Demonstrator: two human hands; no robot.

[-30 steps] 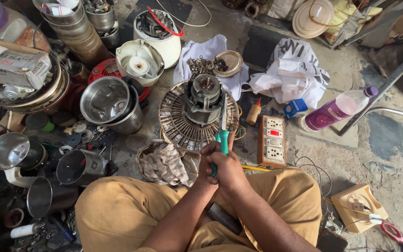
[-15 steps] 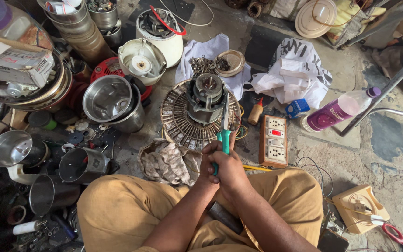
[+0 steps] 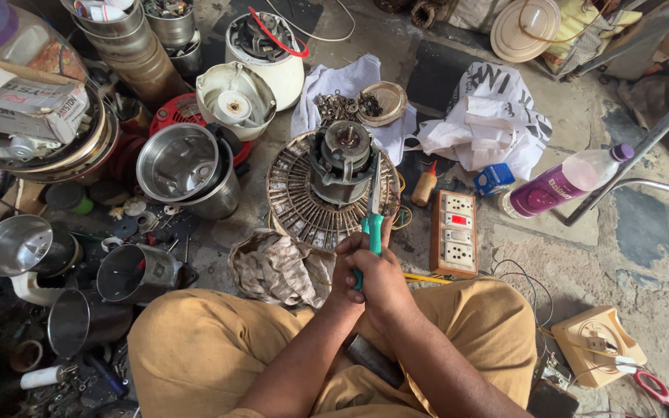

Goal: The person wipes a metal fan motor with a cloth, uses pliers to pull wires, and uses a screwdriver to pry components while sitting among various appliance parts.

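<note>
With both hands, left hand (image 3: 348, 267) & right hand (image 3: 385, 279), clasped tight on the green-handled pliers (image 3: 372, 224) just in front of the fan motor (image 3: 342, 159), keep tips steady on the motor's edge, wrists braced vs. knees.

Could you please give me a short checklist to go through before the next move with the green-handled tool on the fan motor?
1. Grip on the tool: ok. The left hand and right hand both wrap the green-handled tool.
2. Tip placement: cannot tell. The blade reaches toward the fan motor, but contact is too small to see.
3. Motor support: ok. It sits in the round ribbed base on the floor.
4. Power off: cannot tell. The switch board lies beside the motor; its wiring is unclear.
5. Small parts: ok. Screws sit in the dish on the white cloth.
</note>
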